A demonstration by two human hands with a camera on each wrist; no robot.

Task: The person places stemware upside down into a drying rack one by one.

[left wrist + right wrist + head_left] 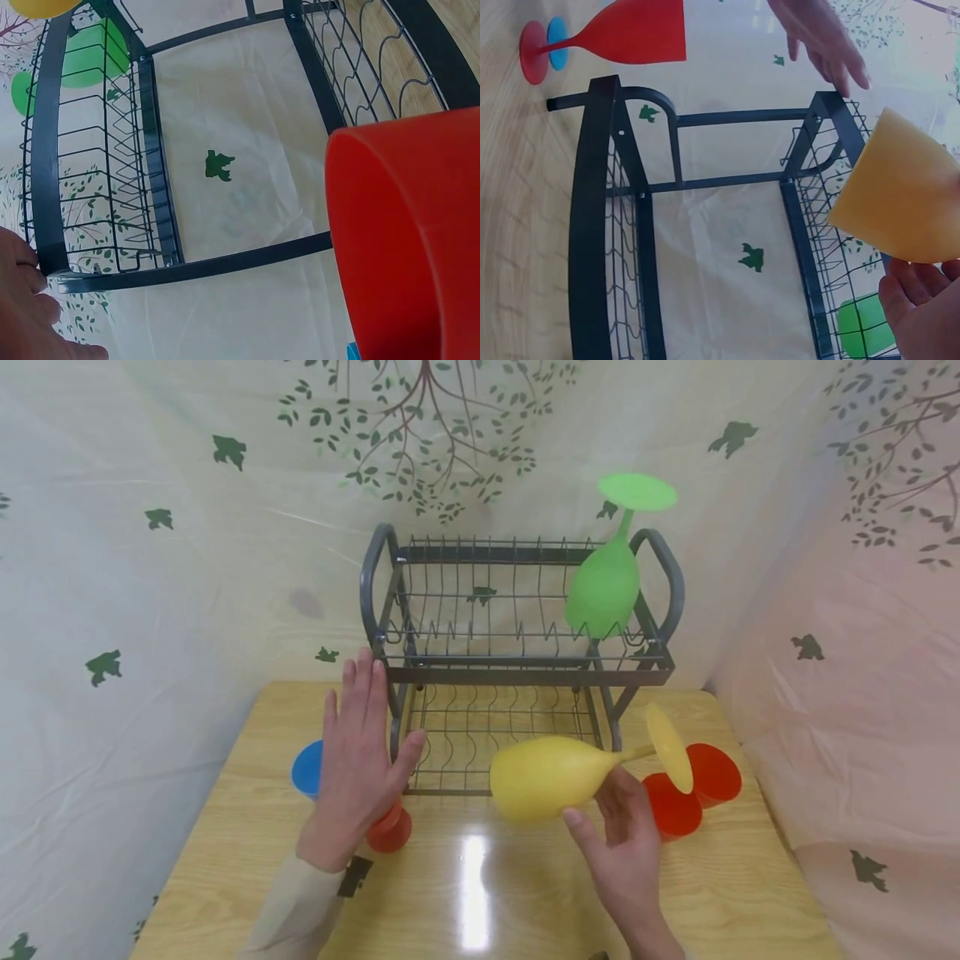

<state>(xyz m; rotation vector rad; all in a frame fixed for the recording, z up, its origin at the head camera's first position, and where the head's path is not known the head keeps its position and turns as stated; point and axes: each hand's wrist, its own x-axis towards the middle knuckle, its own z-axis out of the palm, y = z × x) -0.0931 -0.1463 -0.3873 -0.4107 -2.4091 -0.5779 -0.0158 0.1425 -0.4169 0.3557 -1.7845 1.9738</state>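
Note:
My right hand point(626, 843) holds a yellow plastic wine goblet point(551, 777) by the bowl. The goblet lies sideways in the air in front of the dish rack point(525, 677), its mouth to the left and its foot to the right. My left hand point(356, 760) has straight fingers at the rack's upper left corner, seemingly touching the frame. A green goblet point(607, 589) stands tilted upside down in the right end of the rack's upper tier. Beside my left hand are a red goblet point(641, 34), partly hidden in the head view, and a blue goblet point(306, 770).
Two red vessels point(671, 810) with open tops stand on the wooden table point(525, 902) right of the rack. The rack's lower wire tier point(457, 735) sits at table level. Patterned cloth point(150, 610) surrounds the table at the back and sides.

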